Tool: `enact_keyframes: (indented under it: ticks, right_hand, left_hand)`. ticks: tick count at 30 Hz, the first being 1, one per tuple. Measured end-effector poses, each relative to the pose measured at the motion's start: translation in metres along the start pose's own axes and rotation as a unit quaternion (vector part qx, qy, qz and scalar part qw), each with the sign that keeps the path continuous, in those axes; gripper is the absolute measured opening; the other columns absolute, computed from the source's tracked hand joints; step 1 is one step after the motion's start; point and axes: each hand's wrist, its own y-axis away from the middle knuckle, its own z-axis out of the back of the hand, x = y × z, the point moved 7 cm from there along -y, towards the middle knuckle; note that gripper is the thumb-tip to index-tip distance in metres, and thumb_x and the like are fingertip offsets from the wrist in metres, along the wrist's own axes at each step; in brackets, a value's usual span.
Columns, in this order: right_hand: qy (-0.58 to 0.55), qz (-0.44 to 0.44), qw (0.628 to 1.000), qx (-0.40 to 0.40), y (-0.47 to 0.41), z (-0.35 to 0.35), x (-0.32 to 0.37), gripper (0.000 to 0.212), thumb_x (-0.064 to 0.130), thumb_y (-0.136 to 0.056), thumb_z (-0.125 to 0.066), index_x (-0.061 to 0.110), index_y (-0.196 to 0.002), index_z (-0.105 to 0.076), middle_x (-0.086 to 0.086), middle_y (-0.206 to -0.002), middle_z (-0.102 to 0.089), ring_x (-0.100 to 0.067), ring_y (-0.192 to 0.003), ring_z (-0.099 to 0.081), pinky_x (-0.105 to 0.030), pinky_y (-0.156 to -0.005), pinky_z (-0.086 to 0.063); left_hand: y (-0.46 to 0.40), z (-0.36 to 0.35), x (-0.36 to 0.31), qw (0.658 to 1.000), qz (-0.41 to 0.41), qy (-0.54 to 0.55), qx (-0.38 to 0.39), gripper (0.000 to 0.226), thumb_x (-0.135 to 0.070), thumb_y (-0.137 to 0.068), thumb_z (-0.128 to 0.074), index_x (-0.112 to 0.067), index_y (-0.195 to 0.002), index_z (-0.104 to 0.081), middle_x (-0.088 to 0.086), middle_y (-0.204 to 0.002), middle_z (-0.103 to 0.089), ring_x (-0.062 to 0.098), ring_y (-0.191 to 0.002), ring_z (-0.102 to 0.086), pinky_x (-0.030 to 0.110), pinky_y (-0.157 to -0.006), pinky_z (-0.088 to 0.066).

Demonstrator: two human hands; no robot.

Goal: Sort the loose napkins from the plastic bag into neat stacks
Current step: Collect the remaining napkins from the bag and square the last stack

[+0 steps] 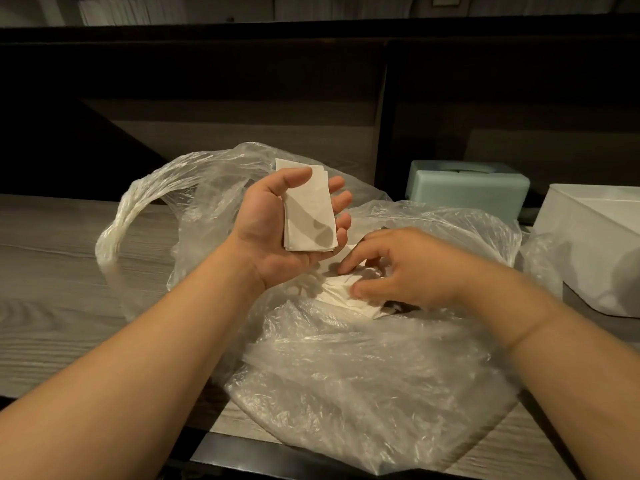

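your left hand [277, 223] is palm up, fingers and thumb curled round a small stack of folded napkins [309, 209], lifted above the plastic bag [346, 375]; your right hand [405, 265] reaches into the bag's mouth, fingertips pinching at the loose napkins [341, 292] inside; the bag sprawls crumpled across the wooden desk [52, 278]; behind it on the right sit a pale green box [467, 188] and a white box [595, 244].

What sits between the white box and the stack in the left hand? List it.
In the head view: plastic bag folds, with the pale green box behind them.
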Motion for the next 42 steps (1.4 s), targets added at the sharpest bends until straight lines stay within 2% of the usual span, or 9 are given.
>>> enact_keyframes:
  ticks: [4,8,13,16,21,30,33,37,42]
  right_hand:
    - [-0.005,-0.002,1.000,-0.017,-0.002,-0.001,-0.002,0.019,0.042,-0.095,-0.066,0.049,-0.112,-0.069,0.027,-0.101,-0.064,0.003,-0.086,-0.063,-0.030,-0.086,-0.057]
    - [0.014,-0.002,0.999,-0.033,-0.005,-0.002,-0.004,0.038,0.019,-0.094,-0.062,0.047,-0.119,-0.067,0.026,-0.110,-0.065,0.002,-0.091,-0.063,-0.030,-0.087,-0.057]
    - [-0.003,0.012,0.998,-0.062,-0.006,-0.001,-0.004,0.017,0.039,-0.096,-0.064,0.046,-0.112,-0.068,0.026,-0.099,-0.065,0.002,-0.084,-0.064,-0.031,-0.082,-0.058]
    - [-0.003,0.017,0.998,-0.066,-0.006,-0.002,-0.005,0.021,0.034,-0.096,-0.065,0.047,-0.112,-0.067,0.025,-0.101,-0.065,0.001,-0.085,-0.063,-0.032,-0.082,-0.058]
    - [-0.014,0.023,0.998,-0.058,-0.007,-0.003,-0.003,0.015,0.050,-0.098,-0.057,0.043,-0.103,-0.070,0.022,-0.099,-0.063,-0.001,-0.088,-0.060,-0.036,-0.085,-0.056]
    - [-0.008,0.042,0.992,-0.120,-0.005,0.006,0.003,0.009,0.033,-0.094,-0.067,0.042,-0.093,-0.068,0.021,-0.094,-0.063,-0.001,-0.089,-0.057,-0.033,-0.086,-0.053]
    - [-0.078,0.059,0.975,-0.200,0.001,0.023,0.006,0.011,0.026,-0.094,-0.066,0.031,-0.085,-0.068,0.015,-0.085,-0.061,-0.005,-0.081,-0.056,-0.029,-0.074,-0.051]
    - [-0.284,0.100,0.920,-0.250,0.011,0.043,0.004,0.010,0.019,-0.083,-0.061,0.013,-0.084,-0.069,0.000,-0.076,-0.062,-0.014,-0.072,-0.056,-0.030,-0.065,-0.045]
    - [-0.401,0.114,0.887,-0.199,0.012,0.050,0.008,0.013,0.008,-0.095,-0.063,0.010,-0.100,-0.075,-0.009,-0.098,-0.076,-0.025,-0.096,-0.070,-0.036,-0.087,-0.057]
  left_hand:
    - [0.000,0.001,0.000,1.000,0.001,0.004,0.006,0.056,-0.037,-0.081,-0.061,-0.011,-0.129,-0.068,0.009,-0.110,-0.071,0.025,-0.087,-0.065,0.036,-0.078,-0.052]
    - [-0.001,0.001,-0.001,1.000,0.001,0.003,0.006,0.057,-0.037,-0.080,-0.061,-0.011,-0.130,-0.068,0.009,-0.110,-0.071,0.025,-0.086,-0.066,0.037,-0.078,-0.052]
    - [-0.001,0.002,-0.001,1.000,0.000,0.000,0.003,0.055,-0.038,-0.082,-0.060,-0.011,-0.130,-0.068,0.009,-0.110,-0.072,0.025,-0.086,-0.067,0.037,-0.076,-0.053]
    - [-0.002,0.003,-0.001,1.000,-0.001,0.000,0.000,0.056,-0.038,-0.081,-0.061,-0.011,-0.130,-0.068,0.009,-0.111,-0.072,0.025,-0.086,-0.067,0.037,-0.077,-0.053]
    - [0.000,0.001,0.000,1.000,-0.002,-0.002,-0.004,0.055,-0.038,-0.081,-0.060,-0.011,-0.127,-0.069,0.009,-0.108,-0.072,0.024,-0.086,-0.066,0.036,-0.078,-0.053]
    - [0.000,0.003,-0.001,1.000,-0.008,-0.001,-0.015,0.056,-0.037,-0.080,-0.061,-0.010,-0.127,-0.069,0.010,-0.110,-0.072,0.025,-0.085,-0.067,0.036,-0.079,-0.053]
    - [-0.001,0.006,-0.004,0.999,-0.016,0.018,-0.028,0.048,-0.036,-0.086,-0.059,-0.007,-0.122,-0.072,0.011,-0.109,-0.073,0.024,-0.086,-0.070,0.036,-0.087,-0.053]
    - [-0.001,0.007,-0.008,0.998,-0.033,0.039,-0.037,0.048,-0.034,-0.090,-0.058,-0.003,-0.125,-0.070,0.013,-0.108,-0.073,0.024,-0.090,-0.072,0.038,-0.090,-0.054]
    - [0.001,0.001,0.003,0.997,0.028,-0.067,-0.022,0.043,-0.037,-0.091,-0.056,-0.008,-0.118,-0.072,0.012,-0.113,-0.072,0.027,-0.092,-0.071,0.040,-0.088,-0.055]
